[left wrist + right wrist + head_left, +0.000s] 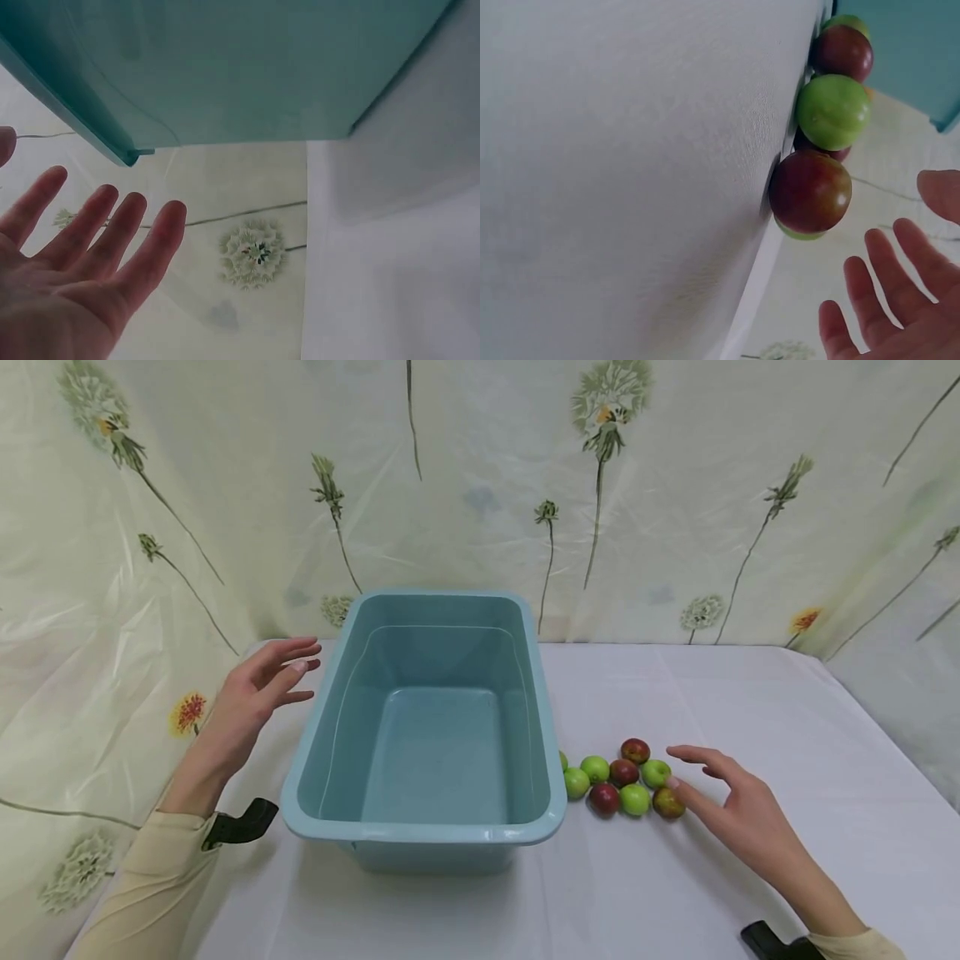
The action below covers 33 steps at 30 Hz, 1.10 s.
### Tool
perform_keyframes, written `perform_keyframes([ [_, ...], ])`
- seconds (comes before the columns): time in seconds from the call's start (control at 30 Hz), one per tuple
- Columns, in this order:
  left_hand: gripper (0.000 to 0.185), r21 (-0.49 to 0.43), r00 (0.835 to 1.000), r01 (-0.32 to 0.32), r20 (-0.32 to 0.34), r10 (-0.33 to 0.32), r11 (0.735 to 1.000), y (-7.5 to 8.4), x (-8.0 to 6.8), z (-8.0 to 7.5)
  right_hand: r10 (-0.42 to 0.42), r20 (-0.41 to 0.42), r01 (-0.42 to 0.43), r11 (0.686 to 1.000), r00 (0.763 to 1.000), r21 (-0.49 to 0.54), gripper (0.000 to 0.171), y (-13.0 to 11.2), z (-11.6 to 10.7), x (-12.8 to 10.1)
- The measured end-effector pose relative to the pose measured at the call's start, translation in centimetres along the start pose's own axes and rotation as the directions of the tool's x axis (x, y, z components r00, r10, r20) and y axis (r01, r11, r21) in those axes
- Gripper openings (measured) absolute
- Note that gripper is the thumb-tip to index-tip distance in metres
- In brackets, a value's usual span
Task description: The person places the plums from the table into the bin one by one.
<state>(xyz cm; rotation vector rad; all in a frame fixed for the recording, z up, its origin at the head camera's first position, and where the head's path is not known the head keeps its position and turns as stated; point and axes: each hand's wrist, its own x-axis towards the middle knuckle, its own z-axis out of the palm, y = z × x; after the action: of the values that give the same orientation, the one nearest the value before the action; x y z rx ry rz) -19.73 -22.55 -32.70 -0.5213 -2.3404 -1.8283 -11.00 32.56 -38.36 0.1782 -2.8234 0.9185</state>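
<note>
Nearest the lens, two cream sleeves at the lower corners, each with a dark wrist strap. Right hand [738, 814] released, fingers straight and spread, palm down just above the white tablecloth [750, 710], fingertips just beside the nearest reddish apple [668, 802] of the cluster; whether touching it, hard to tell. Cluster of small apples [618, 777], green and dark red mixed, lying on the cloth just right of the tub's near right corner, one green fruit partly hidden behind the rim; roughly two short rows running left to right. Left hand [251, 693] likewise relaxed and open, grasping nothing, fingers extended toward the tub's left wall, near it but apart, as seen also from the left wrist [82, 277]. Teal plastic tub [315, 760] upright at the table's centre, mouth up, long axis running away from the viewer, near short end toward the body, nothing visible inside. Beyond, the cloth-covered table reaching back to a pale curtain [480, 485] printed with dandelions and long stems, wrapping round both sides.
</note>
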Motion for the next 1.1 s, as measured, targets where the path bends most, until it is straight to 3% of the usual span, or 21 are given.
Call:
perform_keyframes([
  [0.33,0.04,-0.009,1.0,-0.005,0.002,0.005,1.0,0.3,0.5,0.8,-0.037,-0.015,0.037,0.999,0.999,0.017,0.039,0.4,0.1,-0.8],
  [0.67,0.042,0.011,0.998,0.034,0.054,-0.035,0.999,0.3,0.7,1.0,0.031,0.063,-0.031,0.999,0.998,0.01,0.042,0.4,0.3,-1.2],
  [1.1,0.046,0.053,0.989,0.07,0.124,-0.077,0.996,0.1,0.6,1.1,0.035,0.136,-0.034,0.999,0.99,-0.008,0.041,0.9,0.3,-1.2],
])
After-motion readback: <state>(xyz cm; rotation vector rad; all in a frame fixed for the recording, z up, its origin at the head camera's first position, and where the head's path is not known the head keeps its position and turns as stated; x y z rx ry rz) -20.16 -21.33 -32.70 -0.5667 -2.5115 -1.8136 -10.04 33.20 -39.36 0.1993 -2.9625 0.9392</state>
